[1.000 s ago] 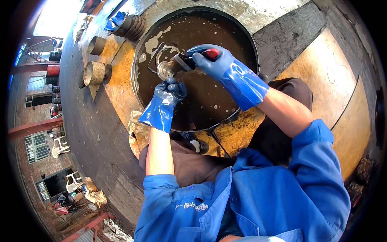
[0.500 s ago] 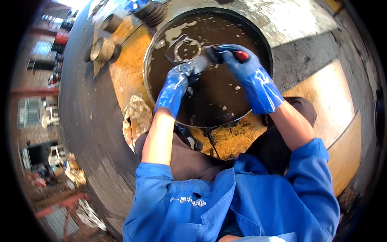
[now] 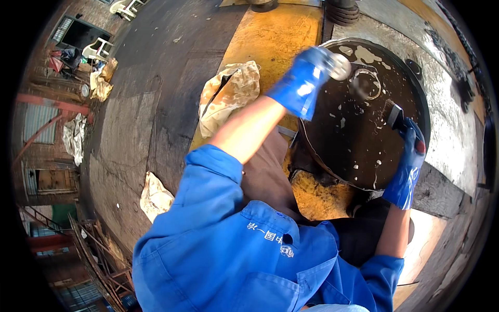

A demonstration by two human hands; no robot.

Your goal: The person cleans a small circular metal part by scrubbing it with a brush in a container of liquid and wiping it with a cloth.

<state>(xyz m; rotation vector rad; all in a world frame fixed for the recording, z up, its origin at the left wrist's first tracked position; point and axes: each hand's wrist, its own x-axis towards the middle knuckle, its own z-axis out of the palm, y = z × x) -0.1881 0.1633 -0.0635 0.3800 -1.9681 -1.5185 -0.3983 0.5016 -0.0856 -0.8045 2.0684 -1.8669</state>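
My left hand (image 3: 306, 73), in a blue rubber glove, is closed on a pale round metal part (image 3: 340, 67) above the left rim of a wide basin (image 3: 422, 96) of dark liquid. The hand and part are blurred by motion. My right hand (image 3: 412, 143), gloved the same way, grips a brush (image 3: 395, 115) over the basin's right side; a bit of red handle shows at the fingers. A pale metal ring (image 3: 366, 84) lies in the liquid between my hands, among patches of foam.
A stained cloth (image 3: 228, 96) lies left of the basin, partly on a yellow board (image 3: 270, 31). Dark ribbed rings (image 3: 343, 11) stand stacked beyond the basin. Another pale cloth (image 3: 156, 197) is on the ground to the left. White plastic chairs (image 3: 97, 50) stand far off.
My hands have moved apart: the left to the basin's left rim with the metal part, the right to its right side with the brush. The view has swung left.
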